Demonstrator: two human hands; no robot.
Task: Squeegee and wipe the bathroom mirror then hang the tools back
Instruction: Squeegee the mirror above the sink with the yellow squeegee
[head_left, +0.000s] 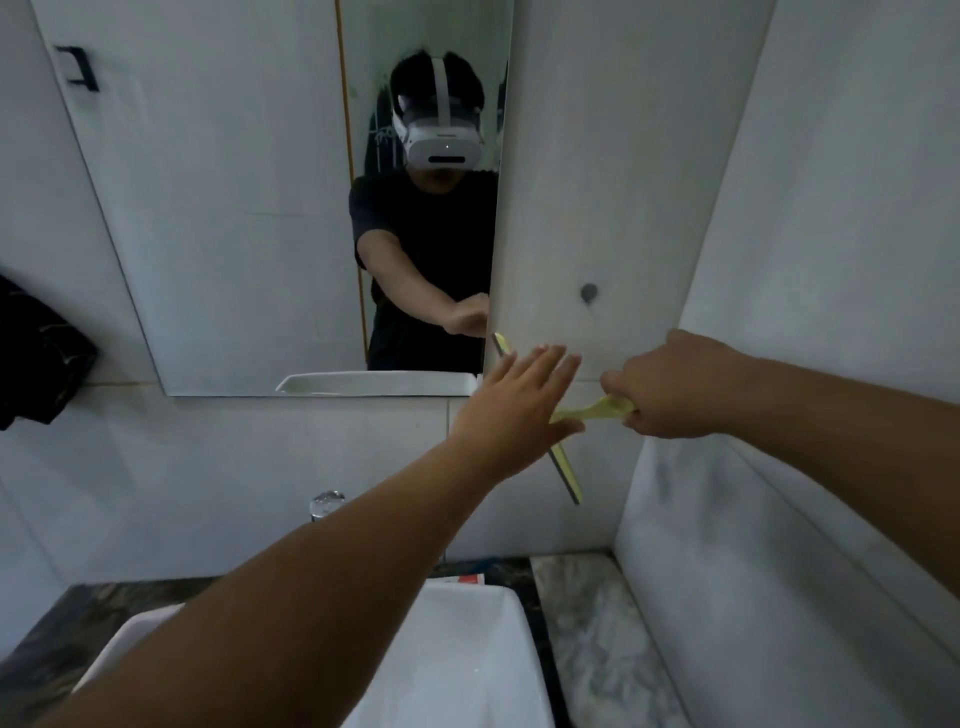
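The bathroom mirror hangs on the white tiled wall above the sink. My right hand grips the yellow-green handle of a squeegee. Its blade runs diagonally from the mirror's lower right corner down along the wall to the right of the mirror. My left hand is flat with fingers spread, stretched out in front of the squeegee's middle and hiding part of the blade. A small dark hook sits on the wall above the squeegee. No cloth is in either hand.
A white sink sits below on a dark marble counter, with a chrome tap behind it. A dark garment hangs at the left. A black bracket is fixed high on the left wall. The right wall juts forward.
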